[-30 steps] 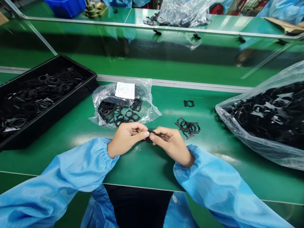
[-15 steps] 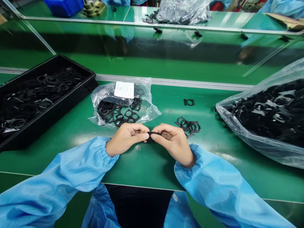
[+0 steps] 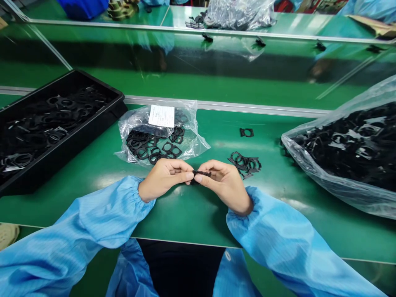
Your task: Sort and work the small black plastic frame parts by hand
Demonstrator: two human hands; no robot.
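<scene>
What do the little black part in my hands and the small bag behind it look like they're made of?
Black part, pinched between left hand and right hand: probably moulded plastic, matte, thin, with no metallic shine. Small bag: clear plastic film, glossy; it crinkles, glints and is see-through.

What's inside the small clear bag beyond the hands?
The small clear bag holds loose black ring frames; its white label and crinkled plastic hide whatever lies at the back.
</scene>
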